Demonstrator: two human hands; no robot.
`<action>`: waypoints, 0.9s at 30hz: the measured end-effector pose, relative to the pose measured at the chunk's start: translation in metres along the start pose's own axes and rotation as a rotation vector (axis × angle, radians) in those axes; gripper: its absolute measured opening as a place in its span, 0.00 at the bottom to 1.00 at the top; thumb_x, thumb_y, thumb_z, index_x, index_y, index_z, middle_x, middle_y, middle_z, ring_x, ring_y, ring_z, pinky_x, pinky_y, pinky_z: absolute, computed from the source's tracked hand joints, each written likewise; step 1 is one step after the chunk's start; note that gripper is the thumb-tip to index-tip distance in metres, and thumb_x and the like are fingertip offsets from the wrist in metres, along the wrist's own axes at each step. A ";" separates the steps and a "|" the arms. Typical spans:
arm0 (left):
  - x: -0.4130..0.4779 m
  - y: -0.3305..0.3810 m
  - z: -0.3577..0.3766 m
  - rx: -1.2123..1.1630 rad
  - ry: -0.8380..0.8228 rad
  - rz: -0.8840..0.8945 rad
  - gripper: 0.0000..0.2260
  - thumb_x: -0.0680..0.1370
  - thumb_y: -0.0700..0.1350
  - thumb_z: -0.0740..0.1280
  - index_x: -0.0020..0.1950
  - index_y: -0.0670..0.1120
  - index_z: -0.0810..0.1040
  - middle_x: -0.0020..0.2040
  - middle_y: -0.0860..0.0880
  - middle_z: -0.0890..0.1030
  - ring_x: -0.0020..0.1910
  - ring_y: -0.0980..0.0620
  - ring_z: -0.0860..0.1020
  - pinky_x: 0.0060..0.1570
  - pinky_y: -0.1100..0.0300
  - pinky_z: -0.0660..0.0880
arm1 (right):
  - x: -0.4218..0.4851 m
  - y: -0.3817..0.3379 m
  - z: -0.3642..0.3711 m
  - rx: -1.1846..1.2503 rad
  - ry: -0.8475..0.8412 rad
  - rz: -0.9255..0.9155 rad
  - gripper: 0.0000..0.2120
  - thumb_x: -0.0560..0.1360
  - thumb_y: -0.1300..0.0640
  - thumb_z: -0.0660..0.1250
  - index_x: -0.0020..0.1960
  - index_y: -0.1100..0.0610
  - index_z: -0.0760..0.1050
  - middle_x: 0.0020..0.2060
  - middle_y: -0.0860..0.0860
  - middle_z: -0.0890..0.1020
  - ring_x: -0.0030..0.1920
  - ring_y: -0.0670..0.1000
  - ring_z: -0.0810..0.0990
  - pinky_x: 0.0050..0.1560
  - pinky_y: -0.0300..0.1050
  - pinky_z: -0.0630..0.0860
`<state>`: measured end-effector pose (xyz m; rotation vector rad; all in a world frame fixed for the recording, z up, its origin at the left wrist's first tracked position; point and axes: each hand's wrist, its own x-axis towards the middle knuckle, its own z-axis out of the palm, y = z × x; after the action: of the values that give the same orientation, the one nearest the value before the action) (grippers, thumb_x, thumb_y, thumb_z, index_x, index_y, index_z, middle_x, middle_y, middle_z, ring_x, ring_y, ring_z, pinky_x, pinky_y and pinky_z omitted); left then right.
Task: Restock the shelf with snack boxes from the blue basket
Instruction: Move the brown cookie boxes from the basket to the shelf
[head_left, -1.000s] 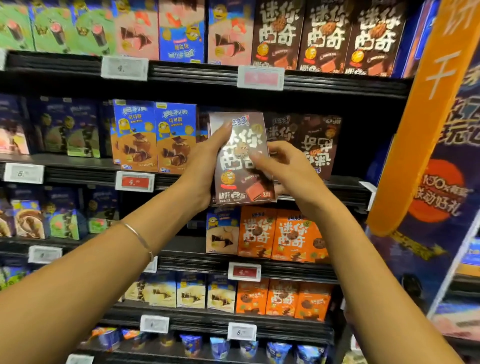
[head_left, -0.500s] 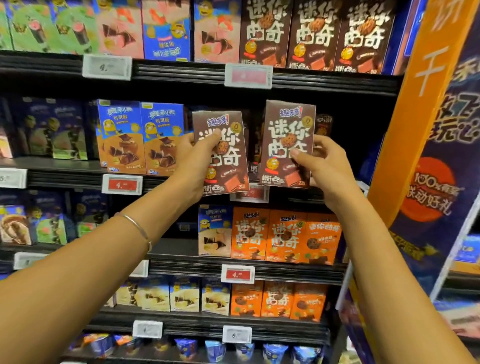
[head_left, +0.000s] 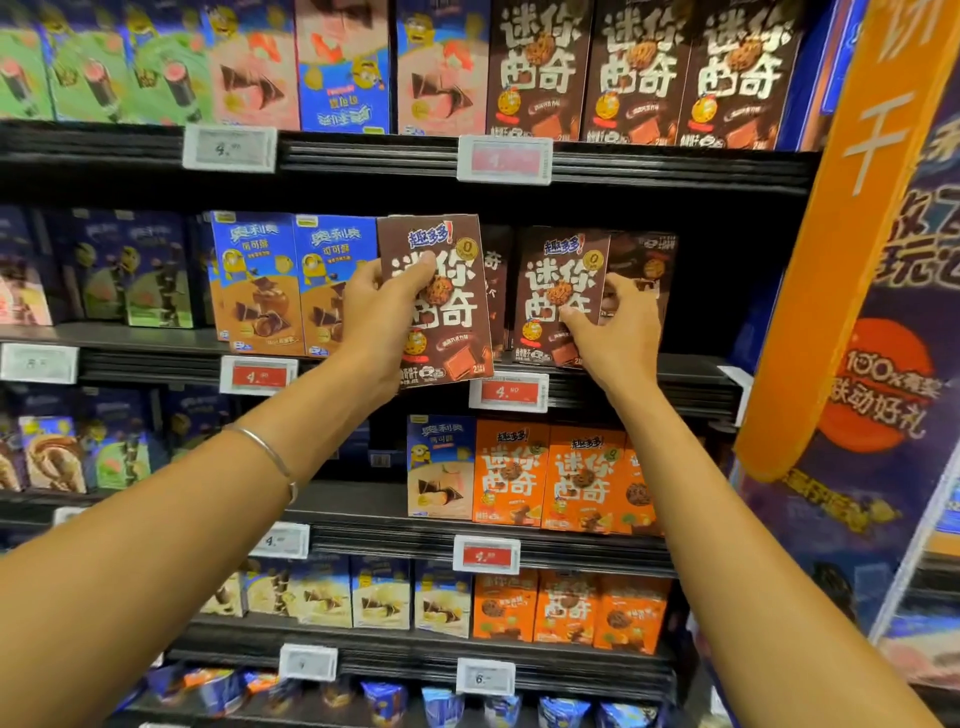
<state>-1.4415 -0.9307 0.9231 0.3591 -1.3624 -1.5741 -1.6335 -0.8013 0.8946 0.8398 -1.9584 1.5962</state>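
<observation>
Head view. Left hand (head_left: 382, 312) grips left box (head_left: 441, 312), thumb across the front face and fingers curled behind. The box is upright with a slight tilt, held in front of the middle shelf (head_left: 691, 382) lip, not yet set in. Right hand (head_left: 615, 332) pinches right box (head_left: 558, 296) at its lower right edge, thumb on the front. That box stands at the shelf front beside others of its kind (whether it bears on the shelf, cannot tell). Basket not in view.

Handling, judged: thin card carton, light, stiff at the edges. Faces likely dent under squeeze and glossy print may slip. Hold across the narrow width.

Look: tall, brown, white characters, cookie picture, chocolate square low down.
</observation>
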 end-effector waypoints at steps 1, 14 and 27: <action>-0.001 0.000 0.000 0.003 -0.002 0.002 0.13 0.81 0.48 0.73 0.62 0.45 0.76 0.49 0.48 0.88 0.42 0.50 0.88 0.37 0.57 0.83 | 0.001 0.000 0.003 -0.018 -0.003 -0.007 0.23 0.76 0.50 0.74 0.68 0.54 0.74 0.62 0.53 0.78 0.59 0.49 0.78 0.54 0.41 0.79; -0.011 -0.004 0.008 0.035 -0.061 0.001 0.18 0.81 0.49 0.73 0.67 0.43 0.75 0.56 0.44 0.87 0.47 0.47 0.88 0.40 0.55 0.84 | -0.023 -0.020 -0.013 0.158 0.026 0.020 0.18 0.76 0.43 0.71 0.62 0.50 0.74 0.56 0.47 0.78 0.53 0.42 0.79 0.50 0.43 0.81; -0.025 -0.019 0.089 -0.017 -0.306 0.035 0.13 0.82 0.49 0.71 0.64 0.46 0.77 0.54 0.46 0.86 0.48 0.48 0.88 0.42 0.55 0.84 | -0.036 -0.025 -0.068 0.441 -0.358 0.089 0.16 0.78 0.48 0.71 0.63 0.51 0.73 0.52 0.49 0.83 0.48 0.43 0.86 0.39 0.35 0.81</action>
<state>-1.5045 -0.8607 0.9261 0.0846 -1.5760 -1.6586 -1.5916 -0.7325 0.9003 1.3011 -1.9178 2.0933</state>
